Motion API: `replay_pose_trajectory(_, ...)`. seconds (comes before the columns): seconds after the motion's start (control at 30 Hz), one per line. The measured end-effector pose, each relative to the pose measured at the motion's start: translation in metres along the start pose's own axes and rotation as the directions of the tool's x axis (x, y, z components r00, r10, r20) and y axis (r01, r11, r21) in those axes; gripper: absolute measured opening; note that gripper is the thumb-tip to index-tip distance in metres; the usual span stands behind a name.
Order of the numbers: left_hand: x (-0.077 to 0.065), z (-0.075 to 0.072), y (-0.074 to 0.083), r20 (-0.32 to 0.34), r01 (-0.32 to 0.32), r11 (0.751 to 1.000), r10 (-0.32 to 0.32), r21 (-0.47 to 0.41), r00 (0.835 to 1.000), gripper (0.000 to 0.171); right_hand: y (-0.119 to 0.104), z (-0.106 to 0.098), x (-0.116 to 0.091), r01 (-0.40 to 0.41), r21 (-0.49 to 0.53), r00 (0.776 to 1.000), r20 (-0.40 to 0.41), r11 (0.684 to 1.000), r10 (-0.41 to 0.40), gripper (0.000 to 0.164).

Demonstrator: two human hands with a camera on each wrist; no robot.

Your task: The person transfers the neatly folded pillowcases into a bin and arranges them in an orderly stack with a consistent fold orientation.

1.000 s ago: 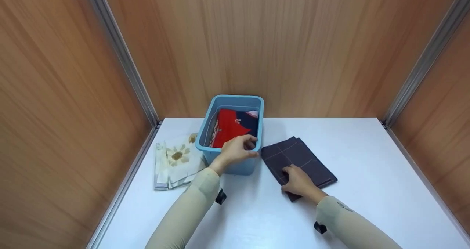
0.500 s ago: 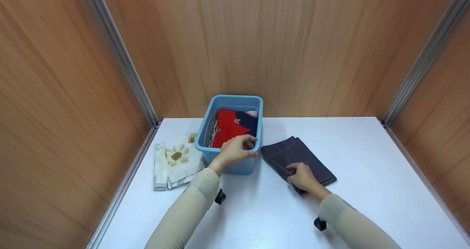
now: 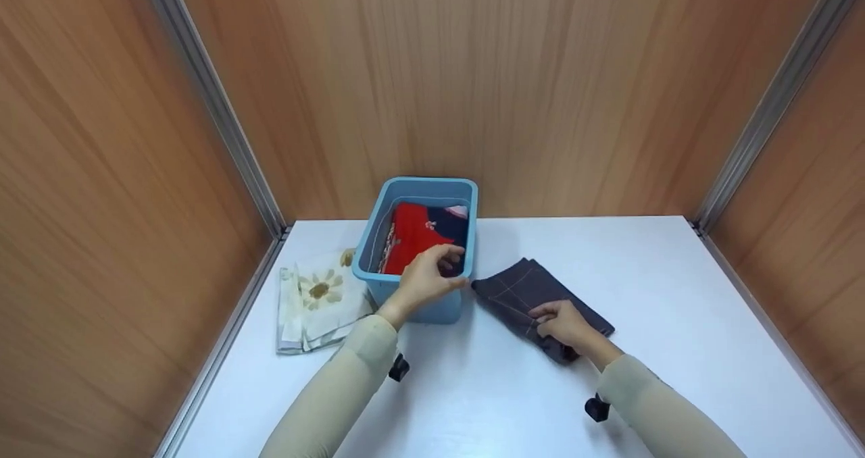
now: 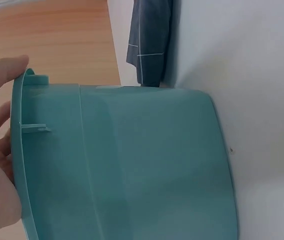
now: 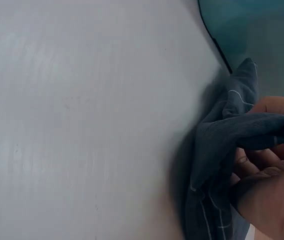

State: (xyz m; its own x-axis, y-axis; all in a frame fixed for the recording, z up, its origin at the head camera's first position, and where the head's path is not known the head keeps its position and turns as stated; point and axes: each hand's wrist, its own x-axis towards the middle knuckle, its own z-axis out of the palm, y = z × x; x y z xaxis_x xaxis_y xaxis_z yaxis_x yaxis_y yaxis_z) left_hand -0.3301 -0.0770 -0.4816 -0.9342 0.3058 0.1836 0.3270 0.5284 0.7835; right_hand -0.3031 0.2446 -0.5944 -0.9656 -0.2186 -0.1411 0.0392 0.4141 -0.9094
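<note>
From my station I see the right hand (image 3: 567, 326) pinching the navy checked cloth (image 3: 530, 284) by its near edge, probably the easiest grip, on the surface (image 3: 486, 397) beside the blue bin (image 3: 436, 311). The left hand (image 3: 422, 279) curls over the bin's rim, seemingly steadying it.

- A white cloth (image 3: 338, 317) lies folded on the left side of the desk (image 3: 507, 404). It has a big flower (image 3: 319, 290) with a brown middle and pale petals.
- The desk is white, flat and a bit shiny. A tiny brown spot (image 4: 232, 150) shows on it in the left wrist view.
- The back wall (image 3: 432, 73) is light brown wood with stripes going up and down.
- The left wall (image 3: 101, 208) and the right wall (image 3: 797, 262) are brown wood too.
- A gray metal strip (image 3: 216, 100) runs up the left corner, and another gray strip (image 3: 757, 120) runs up the right corner.
</note>
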Motion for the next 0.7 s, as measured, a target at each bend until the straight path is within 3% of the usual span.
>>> replay_pose_trajectory(0.1,-0.004,0.004,0.001,-0.048,-0.142,0.989,0.140,-0.030,0.989,0.047,0.004,-0.005,-0.003,0.023,0.026,0.999,0.040,0.999,-0.024,0.042)
replay_pose_trajectory(0.17,-0.007,0.009,0.005,-0.057,-0.246,0.969,0.244,-0.027,0.968,0.040,0.005,-0.008,-0.005,0.039,0.026,0.997,0.067,0.999,-0.040,0.042)
replay_pose_trajectory(0.23,-0.012,0.016,0.011,-0.037,-0.321,0.947,0.321,-0.008,0.946,0.036,0.006,-0.013,-0.008,0.045,0.030,0.995,0.092,0.999,-0.047,0.042)
replay_pose_trajectory(0.3,-0.017,0.024,0.019,0.015,-0.350,0.937,0.350,-0.003,0.937,0.034,0.005,-0.017,-0.011,0.046,0.024,0.993,0.112,0.999,-0.048,0.042)
replay_pose_trajectory(0.47,-0.024,0.047,0.025,0.181,-0.327,0.944,0.327,-0.031,0.927,0.037,0.004,-0.030,-0.018,0.063,0.002,0.986,0.156,0.998,-0.063,0.043)
replay_pose_trajectory(0.7,-0.022,0.075,-0.002,0.298,-0.220,0.975,0.214,-0.016,0.930,0.050,0.004,-0.044,-0.025,0.089,0.006,0.970,0.225,0.996,-0.088,0.045)
